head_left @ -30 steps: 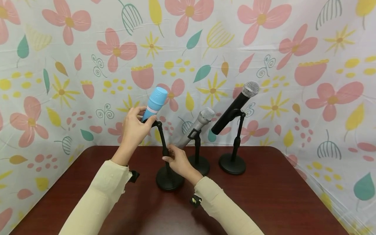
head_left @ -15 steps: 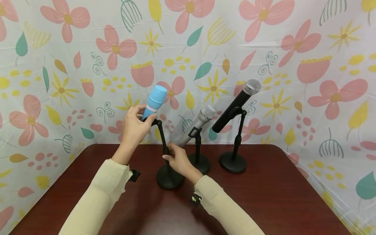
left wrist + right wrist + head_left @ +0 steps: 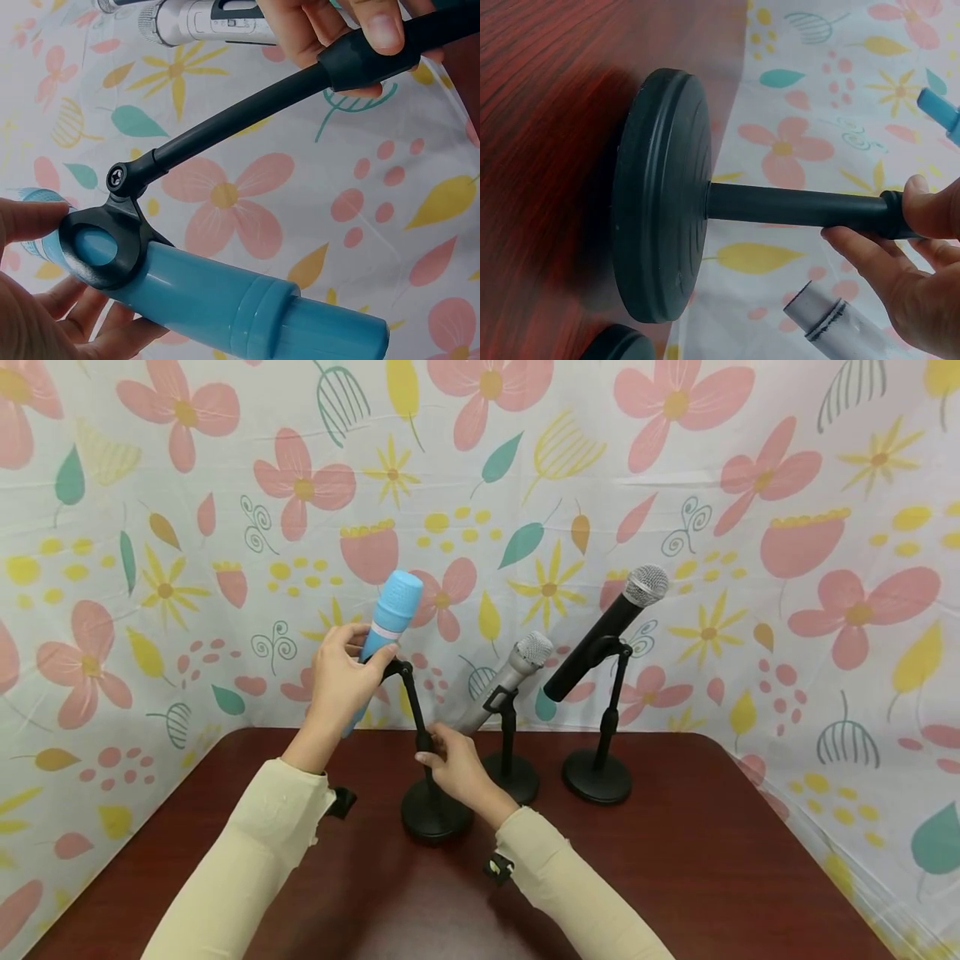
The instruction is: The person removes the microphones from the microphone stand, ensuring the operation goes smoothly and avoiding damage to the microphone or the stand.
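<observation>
A light blue toy-like microphone [image 3: 396, 602] leans in the black clip [image 3: 103, 247] atop a desk microphone stand [image 3: 420, 710]. My left hand [image 3: 341, 668] grips the microphone at the clip, fingers behind it and thumb on the near side. In the left wrist view the microphone's blue handle [image 3: 217, 296] reaches out past the clip. My right hand [image 3: 463, 770] pinches the stand's pole at its black collar [image 3: 367, 60], thumb in front and fingers behind. The stand's round base [image 3: 664, 195] rests on the table.
Just right of my right hand, a silver microphone [image 3: 510, 672] tilts in a second stand [image 3: 507, 743]. Farther right, a black microphone [image 3: 600, 639] with a silver head sits in a third stand [image 3: 600, 768]. A flowered cloth [image 3: 480, 485] hangs behind the dark red table [image 3: 675, 877].
The blue microphone has shifted slightly up and left and stands steeper, its lower end now showing below my left hand. My right hand keeps its hold on the pole.
</observation>
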Tool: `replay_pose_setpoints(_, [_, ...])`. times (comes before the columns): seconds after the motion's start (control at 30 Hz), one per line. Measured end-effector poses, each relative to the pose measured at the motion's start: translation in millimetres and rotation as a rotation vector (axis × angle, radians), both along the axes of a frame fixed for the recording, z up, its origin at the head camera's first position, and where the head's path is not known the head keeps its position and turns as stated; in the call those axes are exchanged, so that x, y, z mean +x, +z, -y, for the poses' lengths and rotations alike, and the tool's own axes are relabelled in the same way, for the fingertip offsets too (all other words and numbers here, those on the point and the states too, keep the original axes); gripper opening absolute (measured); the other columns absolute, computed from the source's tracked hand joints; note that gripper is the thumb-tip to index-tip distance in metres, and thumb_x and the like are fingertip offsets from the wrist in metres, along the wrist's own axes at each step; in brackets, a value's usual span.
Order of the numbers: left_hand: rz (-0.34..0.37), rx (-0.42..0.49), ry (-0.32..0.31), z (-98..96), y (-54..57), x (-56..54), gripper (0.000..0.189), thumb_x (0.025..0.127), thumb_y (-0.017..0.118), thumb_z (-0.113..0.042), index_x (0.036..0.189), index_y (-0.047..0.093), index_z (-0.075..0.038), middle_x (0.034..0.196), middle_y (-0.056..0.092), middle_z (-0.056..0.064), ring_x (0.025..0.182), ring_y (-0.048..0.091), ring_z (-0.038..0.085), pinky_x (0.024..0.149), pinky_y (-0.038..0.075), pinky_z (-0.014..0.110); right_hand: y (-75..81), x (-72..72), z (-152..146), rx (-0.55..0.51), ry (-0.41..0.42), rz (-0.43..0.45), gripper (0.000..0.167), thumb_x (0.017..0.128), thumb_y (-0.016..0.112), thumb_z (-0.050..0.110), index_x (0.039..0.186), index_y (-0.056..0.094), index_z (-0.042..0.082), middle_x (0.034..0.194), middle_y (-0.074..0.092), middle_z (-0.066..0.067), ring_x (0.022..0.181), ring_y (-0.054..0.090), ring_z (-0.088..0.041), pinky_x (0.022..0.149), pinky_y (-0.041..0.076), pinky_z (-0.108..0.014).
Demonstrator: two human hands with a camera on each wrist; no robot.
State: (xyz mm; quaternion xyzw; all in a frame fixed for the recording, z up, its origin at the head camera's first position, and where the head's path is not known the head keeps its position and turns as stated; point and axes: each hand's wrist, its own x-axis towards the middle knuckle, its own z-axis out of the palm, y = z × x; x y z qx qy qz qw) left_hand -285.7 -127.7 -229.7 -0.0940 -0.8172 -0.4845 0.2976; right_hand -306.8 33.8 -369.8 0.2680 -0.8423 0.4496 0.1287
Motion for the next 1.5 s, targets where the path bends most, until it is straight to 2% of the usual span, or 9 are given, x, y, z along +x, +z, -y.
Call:
replay_pose_setpoints(0.2, [0.002, 0.002, 0.014, -1.4, 5.1, -0.4, 0.042, 0.087, 0.071, -0.02, 0.122, 0.061, 0.002, 0.109, 0.056, 0.019, 0.102, 0.057, 0.035, 0.084, 0.048, 0.049, 1.0, 2.2, -0.3, -0.019, -0.005, -0.013, 0.023, 0.09, 0.067, 0.007, 0.112, 0.061, 0.003, 0.096, 0.065, -0.011, 0.089, 0.066, -0.025, 0.074, 0.054, -0.032])
replay_pose_setpoints(0.53, [0.025, 0.014, 0.01, -4.9, 12.6, 0.6, 0.041, 0.089, 0.069, -0.023, 0.122, 0.061, -0.001, 0.111, 0.057, 0.018, 0.104, 0.056, 0.033, 0.085, 0.048, 0.047, 3.0, 3.6, -5.5, -0.005, -0.019, -0.041, 0.03, 0.089, 0.068, 0.008, 0.118, 0.06, 0.001, 0.1, 0.066, -0.015, 0.089, 0.067, -0.028, 0.074, 0.055, -0.035])
replay_pose_setpoints(0.87, [0.015, 0.021, 0.006, -5.2, 15.9, 0.9, 0.044, 0.09, 0.069, -0.024, 0.126, 0.059, -0.001, 0.113, 0.056, 0.017, 0.104, 0.056, 0.032, 0.085, 0.048, 0.046, 5.7, 4.7, -6.3, 0.009, -0.018, -0.026, 0.026, 0.09, 0.067, 0.009, 0.115, 0.061, 0.003, 0.101, 0.066, -0.015, 0.088, 0.066, -0.027, 0.074, 0.055, -0.035])
replay_pose_setpoints(1.13, [-0.058, 0.026, 0.003, -2.0, 19.6, 2.1, 0.044, 0.089, 0.07, -0.023, 0.124, 0.059, 0.002, 0.11, 0.059, 0.018, 0.101, 0.058, 0.032, 0.079, 0.05, 0.046, 6.6, 6.4, -4.4, 0.016, -0.022, -0.023, 0.03, 0.091, 0.066, 0.01, 0.12, 0.06, 0.002, 0.101, 0.066, -0.013, 0.088, 0.066, -0.025, 0.072, 0.055, -0.032])
replay_pose_setpoints(1.3, [-0.084, 0.063, 0.008, 1.7, 22.7, 1.0, 0.041, 0.089, 0.07, -0.021, 0.122, 0.06, 0.002, 0.107, 0.061, 0.018, 0.096, 0.059, 0.029, 0.077, 0.051, 0.041, 7.9, 6.9, -4.0, 0.01, -0.031, -0.035, 0.032, 0.091, 0.066, 0.01, 0.121, 0.059, 0.001, 0.101, 0.065, -0.015, 0.087, 0.066, -0.027, 0.072, 0.055, -0.034])
replay_pose_setpoints(1.4, [-0.103, 0.096, 0.023, 6.4, 28.9, 1.0, 0.041, 0.09, 0.069, -0.023, 0.122, 0.061, 0.002, 0.106, 0.063, 0.017, 0.092, 0.06, 0.025, 0.076, 0.051, 0.035, 4.6, 6.9, -5.5, -0.005, -0.022, -0.038, 0.03, 0.091, 0.066, 0.009, 0.119, 0.059, 0.002, 0.1, 0.065, -0.015, 0.088, 0.066, -0.027, 0.072, 0.055, -0.035])
replay_pose_setpoints(1.5, [-0.148, 0.106, 0.068, 12.9, 37.1, 1.9, 0.041, 0.09, 0.068, -0.024, 0.122, 0.062, 0.001, 0.108, 0.064, 0.015, 0.091, 0.06, 0.023, 0.077, 0.05, 0.032, -1.4, 6.2, -7.5, -0.01, -0.019, -0.04, 0.03, 0.09, 0.067, 0.009, 0.118, 0.059, 0.002, 0.098, 0.066, -0.013, 0.088, 0.066, -0.027, 0.074, 0.055, -0.035])
